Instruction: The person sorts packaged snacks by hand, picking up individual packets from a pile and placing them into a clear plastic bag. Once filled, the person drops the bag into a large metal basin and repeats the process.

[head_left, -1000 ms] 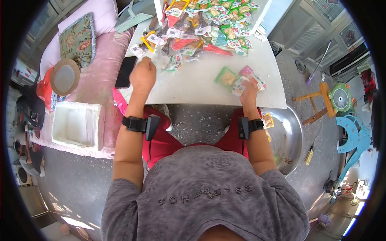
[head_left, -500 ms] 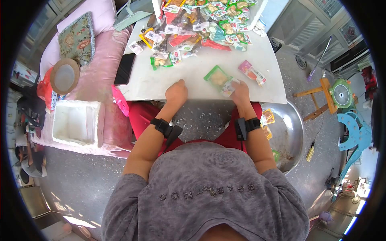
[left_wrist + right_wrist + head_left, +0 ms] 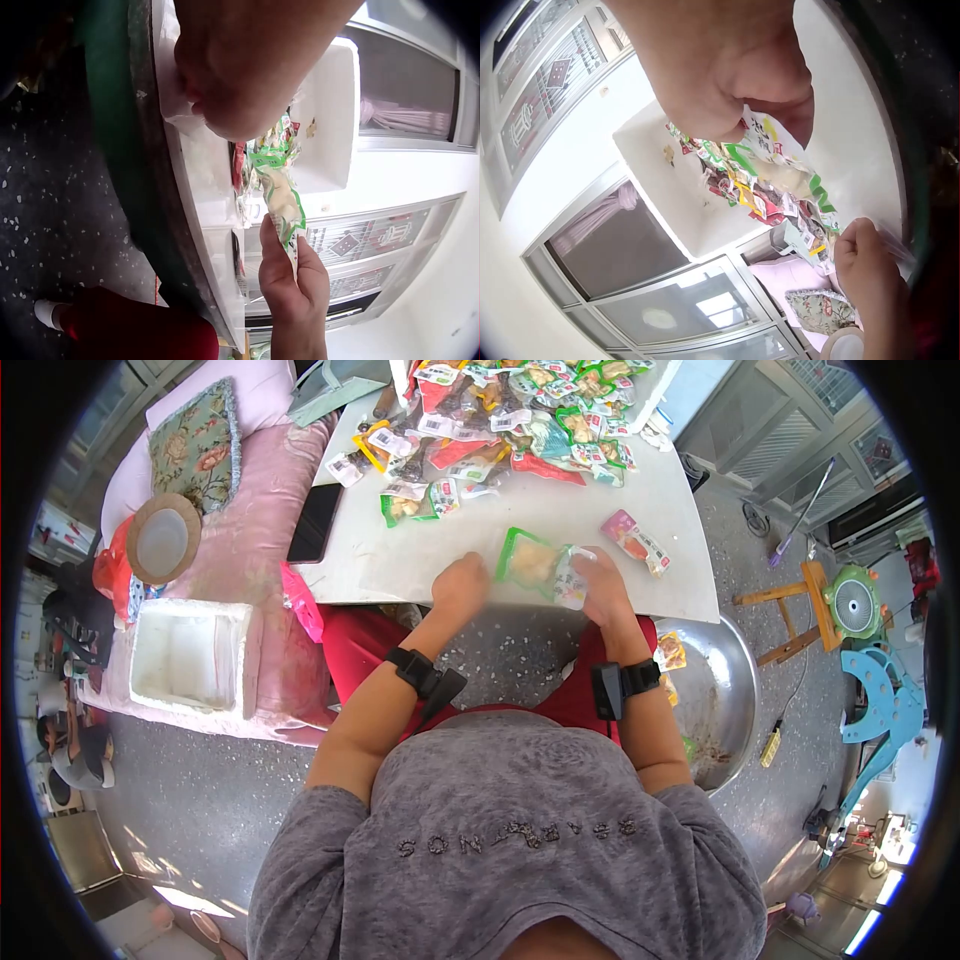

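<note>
right hand point(image 3: 605, 588) grips green-edged packet point(image 3: 533, 564) | left hand point(image 3: 461, 588) holds clear plastic point(image 3: 895, 244)

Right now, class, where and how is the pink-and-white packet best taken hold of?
Probably best pinched across its long sides near the middle, from above: the pink-and-white packet lies flat on the white table, longer than wide, with bare surface along both long sides.
</note>
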### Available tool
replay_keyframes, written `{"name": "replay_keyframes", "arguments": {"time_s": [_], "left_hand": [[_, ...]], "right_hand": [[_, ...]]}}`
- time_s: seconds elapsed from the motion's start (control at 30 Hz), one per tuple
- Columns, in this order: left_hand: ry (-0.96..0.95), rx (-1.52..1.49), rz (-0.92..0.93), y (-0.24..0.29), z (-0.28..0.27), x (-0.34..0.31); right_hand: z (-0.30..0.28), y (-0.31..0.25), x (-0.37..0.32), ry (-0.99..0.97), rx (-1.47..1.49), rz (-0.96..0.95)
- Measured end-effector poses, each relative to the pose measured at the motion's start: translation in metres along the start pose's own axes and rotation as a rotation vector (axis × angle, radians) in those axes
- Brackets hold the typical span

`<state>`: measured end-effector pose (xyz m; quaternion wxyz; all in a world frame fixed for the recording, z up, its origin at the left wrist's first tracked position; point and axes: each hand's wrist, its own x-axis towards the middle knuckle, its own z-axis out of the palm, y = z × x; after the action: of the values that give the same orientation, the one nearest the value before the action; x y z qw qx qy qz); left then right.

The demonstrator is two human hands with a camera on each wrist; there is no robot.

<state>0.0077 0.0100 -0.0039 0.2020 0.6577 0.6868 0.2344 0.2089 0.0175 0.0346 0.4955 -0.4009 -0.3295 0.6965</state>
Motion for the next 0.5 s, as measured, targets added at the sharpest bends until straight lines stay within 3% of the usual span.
{"name": "replay_keyframes", "arguments": {"time_s": [0.17, 0.37, 0.5], "left_hand": [[0.033, -0.054, 0.018, -0.001, 0.004, -0.002], [-0.129, -0.068, 0.003, 0.005, -0.011, -0.009], [-0.058, -0.006, 0.097, 0.005, -0.001, -0.012]], "right_hand": [[-0.007, 0.009, 0.014, 0.011, -0.015, 0.108], [-0.017, 0.01, 0.02, -0.023, -0.043, 0.19], [-0.011, 0.013, 0.021, -0.057, 0.019, 0.19]]}}
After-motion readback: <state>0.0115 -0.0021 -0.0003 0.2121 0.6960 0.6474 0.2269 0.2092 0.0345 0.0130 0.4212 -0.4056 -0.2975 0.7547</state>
